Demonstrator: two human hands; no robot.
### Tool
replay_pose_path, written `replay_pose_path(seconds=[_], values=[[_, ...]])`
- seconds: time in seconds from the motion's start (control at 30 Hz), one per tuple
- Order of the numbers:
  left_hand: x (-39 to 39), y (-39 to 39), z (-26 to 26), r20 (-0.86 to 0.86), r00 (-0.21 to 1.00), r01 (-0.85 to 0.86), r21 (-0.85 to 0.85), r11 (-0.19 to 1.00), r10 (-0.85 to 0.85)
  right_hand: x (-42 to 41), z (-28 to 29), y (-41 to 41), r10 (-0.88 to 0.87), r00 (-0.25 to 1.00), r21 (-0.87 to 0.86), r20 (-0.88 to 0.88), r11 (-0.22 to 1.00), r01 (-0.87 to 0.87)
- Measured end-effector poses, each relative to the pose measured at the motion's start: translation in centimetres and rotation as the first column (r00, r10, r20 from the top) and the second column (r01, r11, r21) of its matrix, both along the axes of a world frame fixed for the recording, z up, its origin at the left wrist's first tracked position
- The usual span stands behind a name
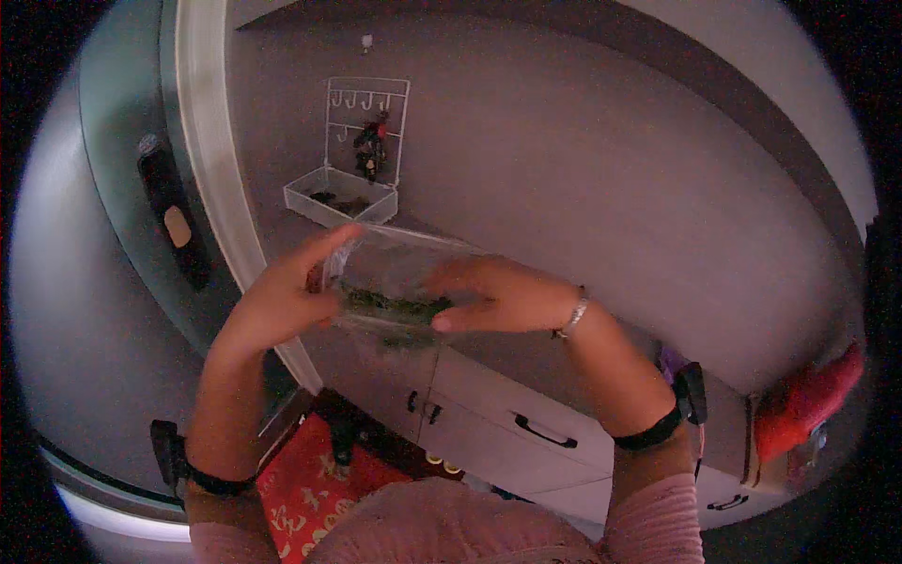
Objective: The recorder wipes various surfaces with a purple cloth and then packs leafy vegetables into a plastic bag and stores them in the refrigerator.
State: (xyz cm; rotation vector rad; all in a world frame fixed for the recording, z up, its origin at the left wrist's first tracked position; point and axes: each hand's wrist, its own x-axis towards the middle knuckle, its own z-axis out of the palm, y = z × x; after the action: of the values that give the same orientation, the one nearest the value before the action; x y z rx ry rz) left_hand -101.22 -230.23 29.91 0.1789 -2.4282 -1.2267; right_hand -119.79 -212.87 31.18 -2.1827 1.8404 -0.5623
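A clear, box-like container [387,264], probably plastic, is held up in front of me. Dark green material [380,302] shows along its lower side; I cannot tell what it is. My left hand [278,303] grips the container's left end, with thumb and fingers spread around the edge. On the other side, my right hand [504,296] holds it too, its fingers reaching over the near face and top. Both hands are slightly blurred. A bracelet [576,314] circles my right wrist, and each forearm wears a black strap.
Behind the container, a white hook rack with a tray [342,201] stands against the wall, keys or trinkets hanging from it. Below is a light cabinet [486,416] with black handles. A door [127,141] with a dark lock is at left. A red patterned mat [317,486] covers the floor.
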Motion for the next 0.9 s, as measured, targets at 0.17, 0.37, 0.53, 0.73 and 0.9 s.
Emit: replay_pose_path(seconds=[0.17,0.37,0.53,0.73,0.9], values=[[1.8,-1.2,0.3,0.092,0.991,-0.087,-0.088,0.992,0.095,1.9,1.4,-0.1,0.054,0.980,0.218,-0.194,0.976,-0.011],[3.1,-3.5,-2.5,-0.195,0.980,-0.078,-0.241,0.967,0.030,4.5,0.8,-2.0,0.135,0.982,-0.002,-0.135,0.991,-0.137],[4.0,-3.5,-1.7,-0.069,0.992,-0.108,-0.097,0.989,0.101,4.1,-1.0,-2.7,0.065,0.982,0.041,-0.174,0.997,-0.059],[3.9,-4.5,-3.7,0.068,0.993,-0.106,0.090,0.990,0.100,4.7,-0.3,-2.8,0.083,0.987,0.137,-0.141,0.988,-0.063],[4.5,-4.2,-3.1,-0.005,1.000,0.000,0.359,0.933,0.002,4.0,-0.2,-1.6,0.230,0.934,-0.148,0.272,0.970,-0.195]])
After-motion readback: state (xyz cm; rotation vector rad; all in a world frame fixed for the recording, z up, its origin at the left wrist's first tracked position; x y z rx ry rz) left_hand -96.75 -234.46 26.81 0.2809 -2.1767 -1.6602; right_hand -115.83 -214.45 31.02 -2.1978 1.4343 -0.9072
